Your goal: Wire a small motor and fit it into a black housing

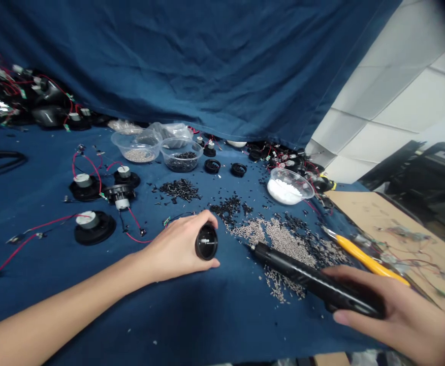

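My left hand is wrapped round a black round plastic housing, its open side turned to the right and a thin pale shaft showing inside. In my right hand lies a black electric screwdriver, its bit pointing left toward the housing but apart from it. Under the screwdriver spreads a heap of small silver screws. Black screws are scattered just beyond my left hand. To the left stand several black discs with motors and red wires.
Clear bowls hold silver screws, black screws and small white pieces. A yellow-handled cutter lies right, beside a cardboard sheet. Wired parts pile up at the back left and back right. A blue curtain hangs behind.
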Available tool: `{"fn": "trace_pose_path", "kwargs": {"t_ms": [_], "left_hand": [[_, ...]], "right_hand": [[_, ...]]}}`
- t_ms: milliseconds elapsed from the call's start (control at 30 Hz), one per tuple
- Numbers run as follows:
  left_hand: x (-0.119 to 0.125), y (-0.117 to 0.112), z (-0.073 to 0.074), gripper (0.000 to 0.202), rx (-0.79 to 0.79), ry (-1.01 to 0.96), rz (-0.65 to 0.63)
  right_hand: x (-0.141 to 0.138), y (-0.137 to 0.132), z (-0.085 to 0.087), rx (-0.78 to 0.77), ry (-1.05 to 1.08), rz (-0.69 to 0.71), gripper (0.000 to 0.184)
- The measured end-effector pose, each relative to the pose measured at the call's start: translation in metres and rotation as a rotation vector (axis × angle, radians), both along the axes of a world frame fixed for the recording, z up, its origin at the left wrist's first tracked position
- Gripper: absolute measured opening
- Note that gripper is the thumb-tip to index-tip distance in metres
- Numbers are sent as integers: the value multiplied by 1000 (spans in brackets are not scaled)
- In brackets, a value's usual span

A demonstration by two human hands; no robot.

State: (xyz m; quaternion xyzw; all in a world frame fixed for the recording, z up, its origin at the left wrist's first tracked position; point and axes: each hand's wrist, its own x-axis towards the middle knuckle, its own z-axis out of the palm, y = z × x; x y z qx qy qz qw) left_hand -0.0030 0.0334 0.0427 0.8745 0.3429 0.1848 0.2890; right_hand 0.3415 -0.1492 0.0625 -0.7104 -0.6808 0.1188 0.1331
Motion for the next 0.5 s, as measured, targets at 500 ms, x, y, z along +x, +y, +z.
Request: {"fn": "trace_pose_path", "kwargs": {"t_ms": [500], "left_hand": [[-17,-2,14,58,310,-1,-102]], "right_hand": [[-97,133,0,85,89,322,16]]}}
